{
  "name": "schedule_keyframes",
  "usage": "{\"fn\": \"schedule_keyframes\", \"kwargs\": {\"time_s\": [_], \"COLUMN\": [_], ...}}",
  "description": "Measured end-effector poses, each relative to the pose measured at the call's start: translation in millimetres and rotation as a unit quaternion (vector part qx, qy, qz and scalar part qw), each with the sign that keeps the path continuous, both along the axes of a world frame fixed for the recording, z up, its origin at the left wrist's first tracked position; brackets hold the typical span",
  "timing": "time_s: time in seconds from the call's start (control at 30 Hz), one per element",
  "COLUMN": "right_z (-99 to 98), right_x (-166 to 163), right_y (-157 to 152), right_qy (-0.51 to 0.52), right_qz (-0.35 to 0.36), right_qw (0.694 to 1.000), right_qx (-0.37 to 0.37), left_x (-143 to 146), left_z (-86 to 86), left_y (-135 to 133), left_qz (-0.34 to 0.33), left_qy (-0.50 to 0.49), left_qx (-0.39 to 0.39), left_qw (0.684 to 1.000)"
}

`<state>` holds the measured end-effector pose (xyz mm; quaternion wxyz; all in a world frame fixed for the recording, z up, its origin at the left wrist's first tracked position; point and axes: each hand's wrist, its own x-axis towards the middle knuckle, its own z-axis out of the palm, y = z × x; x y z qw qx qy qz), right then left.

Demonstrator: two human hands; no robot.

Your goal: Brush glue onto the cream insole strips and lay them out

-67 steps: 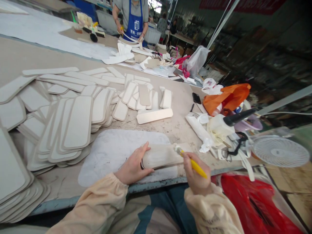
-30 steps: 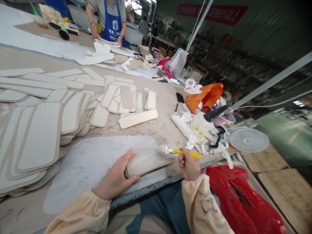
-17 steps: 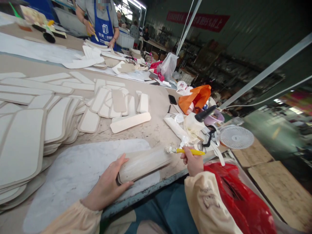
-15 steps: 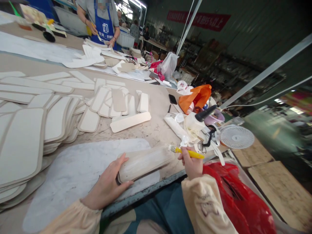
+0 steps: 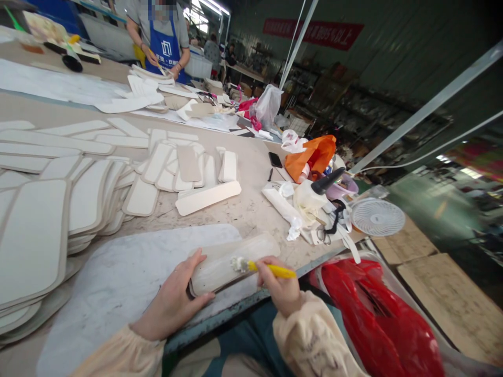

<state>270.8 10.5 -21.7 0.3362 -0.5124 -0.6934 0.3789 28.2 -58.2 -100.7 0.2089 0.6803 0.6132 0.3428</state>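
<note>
My right hand (image 5: 280,285) is closed round the yellow handle of a paintbrush (image 5: 271,268). Its white-smeared bristles rest on the upper face of a small stack of long pale strips (image 5: 231,254) with rounded ends. A wet, glossy film shows on the top strip. At the stack's left end, my left hand (image 5: 176,293) grips it, thumb on the near side and fingers on the far side. Under the stack lies a large whitish sheet (image 5: 129,272), stained in places. What the left fingers cover is hidden.
Piles of cream panels (image 5: 35,235) fill the left side. Beyond the stack are another strip (image 5: 208,198), a phone (image 5: 275,159) and an orange bag (image 5: 312,157). A white fan (image 5: 377,215) and red plastic bag (image 5: 381,309) are right. Across the table a person in a blue apron (image 5: 167,50) works.
My right hand has swept the paintbrush leftward, from the stack's right end to its middle. My left hand stays at the left end. The view has shifted slightly.
</note>
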Motion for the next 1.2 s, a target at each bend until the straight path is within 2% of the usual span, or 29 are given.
{"fn": "schedule_keyframes", "kwargs": {"time_s": [0.03, 0.1, 0.13, 0.2, 0.27, 0.37, 0.43, 0.47, 0.5, 0.57, 0.63, 0.7, 0.77, 0.83, 0.9, 1.0, 1.03, 1.1, 1.2], "right_z": [-1.0, -1.5, -1.0, 0.2, -0.6, -5.1, -6.8, -6.8, -6.5, -6.7, -9.5, -14.4, -18.6, -19.1, -15.1, -6.4, -4.6, -4.2, -9.7], "right_x": [12, 38, 49, 63, 62, 37, 18, 13, 10, 15, 27, 36, 35, 21, 3, -17, -18, -15, -9], "right_y": [12, 32, 39, 43, 34, 5, -12, -17, -17, -7, 13, 31, 35, 23, 2, -18, -19, -12, 1], "right_qy": [0.015, -0.004, -0.024, -0.071, -0.126, -0.210, -0.223, -0.213, -0.201, -0.196, -0.237, -0.295, -0.342, -0.365, -0.349, -0.233, -0.196, -0.168, -0.239], "right_qz": [-0.077, -0.175, -0.202, -0.212, -0.165, -0.004, 0.100, 0.126, 0.134, 0.096, 0.035, 0.003, 0.018, 0.066, 0.137, 0.217, 0.211, 0.154, 0.062], "right_qw": [0.997, 0.984, 0.977, 0.968, 0.962, 0.935, 0.916, 0.916, 0.918, 0.919, 0.899, 0.869, 0.846, 0.836, 0.842, 0.885, 0.900, 0.916, 0.893], "right_qx": [-0.004, 0.030, 0.057, 0.114, 0.177, 0.286, 0.317, 0.316, 0.314, 0.329, 0.367, 0.398, 0.409, 0.405, 0.387, 0.340, 0.327, 0.331, 0.376], "left_x": [0, 0, 0, 1, 1, 1, 1, 1, 1, 1, 0, -1, -1, -1, -1, 0, 0, 0, 2], "left_z": [0.6, 1.6, 2.0, 2.5, 2.3, 0.9, -0.2, -0.7, -1.1, -1.6, -1.9, -2.3, -3.0, -3.8, -4.9, -6.8, -7.0, -6.2, -1.6], "left_y": [0, 0, 0, 0, 0, 0, 0, 0, 0, -1, -1, 0, 0, 0, 0, 1, 1, 1, 0], "left_qz": [0.002, 0.002, 0.000, -0.002, -0.003, -0.003, -0.003, -0.002, -0.002, -0.003, -0.004, -0.006, -0.006, -0.006, -0.006, -0.004, -0.003, 0.000, -0.006], "left_qy": [-0.001, -0.005, -0.006, -0.005, 0.000, 0.005, 0.008, 0.009, 0.010, 0.013, 0.016, 0.019, 0.022, 0.023, 0.019, 0.007, 0.004, 0.001, -0.004], "left_qx": [0.000, -0.002, -0.005, -0.012, -0.018, -0.018, -0.017, -0.017, -0.018, -0.020, -0.020, -0.017, -0.011, -0.006, 0.001, 0.008, 0.008, 0.002, -0.012], "left_qw": [1.000, 1.000, 1.000, 1.000, 1.000, 1.000, 1.000, 1.000, 1.000, 1.000, 1.000, 1.000, 1.000, 1.000, 1.000, 1.000, 1.000, 1.000, 1.000]}}
